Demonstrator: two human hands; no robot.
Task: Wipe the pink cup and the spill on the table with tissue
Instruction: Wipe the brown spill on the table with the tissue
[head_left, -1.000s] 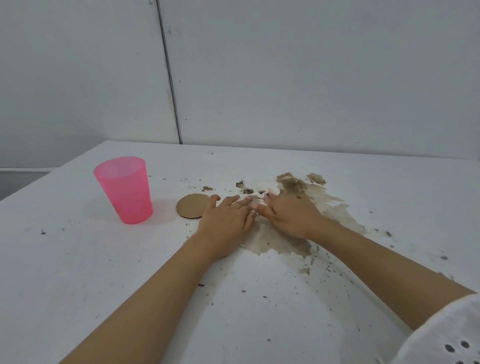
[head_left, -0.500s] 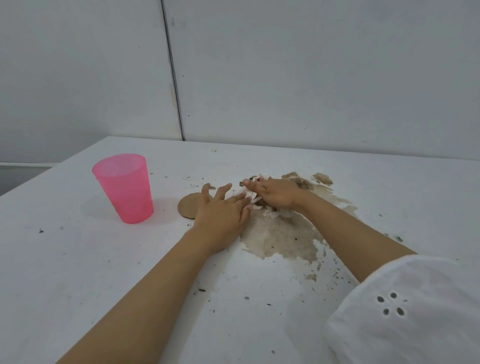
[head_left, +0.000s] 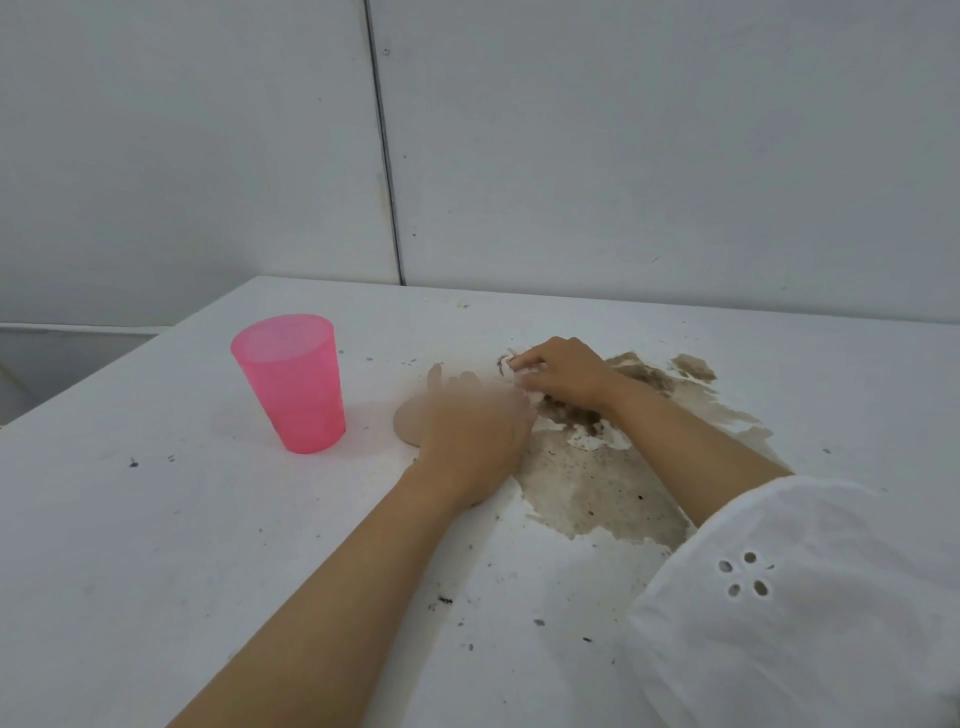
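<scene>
White walls (head_left: 623, 156) stand behind a white table (head_left: 156, 545), and I look down at it from above the person's two arms. The pink cup (head_left: 291, 384) stands upright on the left part of the table, well apart from both hands, and nothing touches it. A big brown spill (head_left: 597, 493) lies on the table to the right of the middle, with darker bits at its far end. The right hand (head_left: 566, 376) is at the far left edge of the spill. Its fingers are curled down and pinch a white tissue (head_left: 514, 370) against the table. More wet white tissue shows from under the right wrist, lying on the brown mess. The left hand (head_left: 472, 434) is just beside the right hand, on its left, and it looks blurry. Its fingers look straight and spread out, and it holds nothing that I can see. I cannot tell if it presses on the table. A flat round brown disc (head_left: 408, 423) lies partly under the left hand, between the cup and the spill. A white sleeve (head_left: 805, 597) with small holes covers the right arm near me. Small dark specks (head_left: 445, 600) dot the table near the spill.
</scene>
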